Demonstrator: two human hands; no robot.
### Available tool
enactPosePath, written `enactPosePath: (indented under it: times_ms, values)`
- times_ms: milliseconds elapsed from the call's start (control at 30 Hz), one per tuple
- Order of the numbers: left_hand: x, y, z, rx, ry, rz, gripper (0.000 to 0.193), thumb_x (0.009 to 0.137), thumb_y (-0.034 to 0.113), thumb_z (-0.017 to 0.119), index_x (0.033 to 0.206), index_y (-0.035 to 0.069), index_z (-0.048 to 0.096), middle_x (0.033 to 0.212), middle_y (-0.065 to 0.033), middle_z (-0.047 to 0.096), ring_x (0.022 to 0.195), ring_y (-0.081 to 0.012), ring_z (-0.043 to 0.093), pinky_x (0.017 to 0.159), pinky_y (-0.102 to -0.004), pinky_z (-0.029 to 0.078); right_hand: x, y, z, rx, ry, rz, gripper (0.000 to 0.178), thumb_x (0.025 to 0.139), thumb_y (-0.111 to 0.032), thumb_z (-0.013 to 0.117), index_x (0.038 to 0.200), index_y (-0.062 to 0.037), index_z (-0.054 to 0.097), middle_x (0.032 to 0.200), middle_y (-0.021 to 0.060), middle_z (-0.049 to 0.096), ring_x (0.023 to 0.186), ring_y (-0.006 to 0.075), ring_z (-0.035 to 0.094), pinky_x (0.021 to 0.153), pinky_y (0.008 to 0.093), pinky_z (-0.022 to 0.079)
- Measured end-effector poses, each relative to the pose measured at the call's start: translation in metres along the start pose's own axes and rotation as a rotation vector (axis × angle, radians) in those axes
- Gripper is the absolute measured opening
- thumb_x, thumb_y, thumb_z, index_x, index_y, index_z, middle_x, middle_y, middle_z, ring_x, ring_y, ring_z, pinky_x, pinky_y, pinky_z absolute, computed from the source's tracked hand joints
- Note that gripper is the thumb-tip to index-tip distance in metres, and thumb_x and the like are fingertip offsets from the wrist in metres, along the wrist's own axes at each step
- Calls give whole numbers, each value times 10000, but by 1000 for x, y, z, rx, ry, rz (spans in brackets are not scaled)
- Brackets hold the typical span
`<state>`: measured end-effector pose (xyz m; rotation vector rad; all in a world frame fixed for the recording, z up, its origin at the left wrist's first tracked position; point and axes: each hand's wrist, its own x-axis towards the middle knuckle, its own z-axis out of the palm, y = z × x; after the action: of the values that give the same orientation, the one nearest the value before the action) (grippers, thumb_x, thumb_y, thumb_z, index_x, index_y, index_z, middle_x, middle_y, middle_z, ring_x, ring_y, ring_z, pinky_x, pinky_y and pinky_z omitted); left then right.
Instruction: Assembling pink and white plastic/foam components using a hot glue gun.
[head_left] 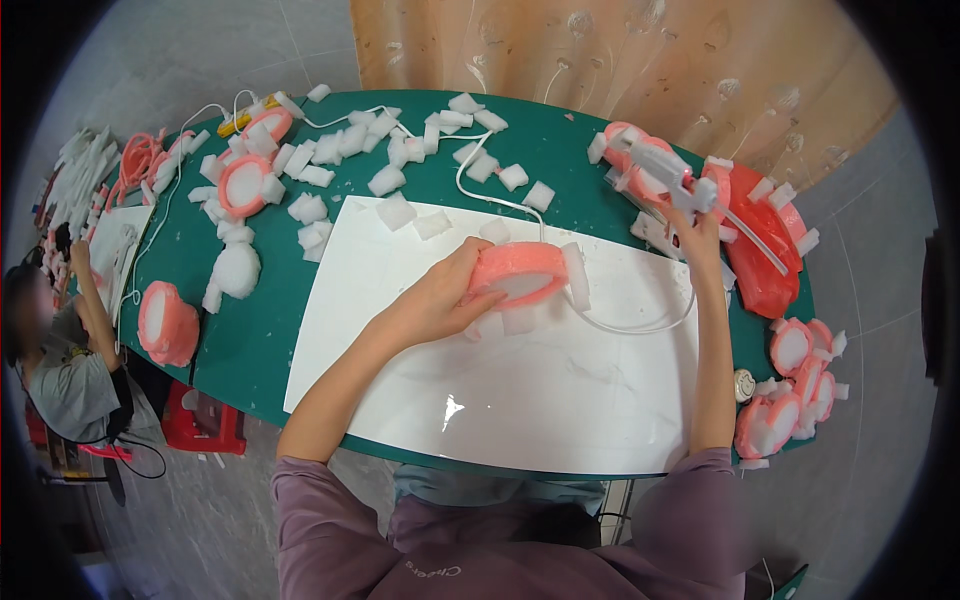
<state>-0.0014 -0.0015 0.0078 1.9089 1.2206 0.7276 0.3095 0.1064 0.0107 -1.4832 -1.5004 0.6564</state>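
Observation:
My left hand (440, 295) grips a round pink foam piece (520, 262) with a white centre, above the white board (420, 400). A small white foam block (577, 277) stands against the right side of that piece. At the far right, my right hand (695, 235) is closed around a grey-white glue gun (662, 165), over a cluster of pink foam pieces. A clear stick projects from the gun beside my fingers. The white cord (640, 328) loops across the board between my hands.
White foam blocks (385, 180) lie scattered over the green table (270, 340). More pink rings (245, 187) are at the left, others (792, 345) at the right edge. A red bag (765, 255) lies at the right. Another person (75, 370) works at the far left.

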Motion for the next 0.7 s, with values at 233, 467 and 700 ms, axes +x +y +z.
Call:
enactPosePath:
  times_ms: [233, 467, 700]
  values:
    - [1, 0, 0, -21, 7, 15, 392, 780, 171, 591, 1051, -5, 369, 957, -194, 543, 875, -279, 557, 741, -311, 436, 0, 0, 0, -119, -39, -233, 255, 733, -207, 613, 860, 14, 600, 609, 53, 541, 529, 101, 495, 488, 251, 381]
    - [1, -5, 1, -6, 26, 64, 400, 779, 173, 591, 1057, -7, 367, 958, -198, 542, 877, -285, 556, 744, -315, 436, 6, -7, 15, -78, -66, -171, 258, 740, -203, 599, 841, 34, 581, 614, 65, 541, 516, 119, 506, 486, 259, 389]
    - [1, -1, 1, -29, 8, 31, 405, 779, 179, 590, 1063, -3, 368, 971, -204, 541, 888, -295, 551, 755, -319, 432, 27, 8, 30, -224, -287, -106, 253, 747, -203, 575, 849, 28, 577, 625, 73, 538, 552, 147, 496, 518, 270, 397]
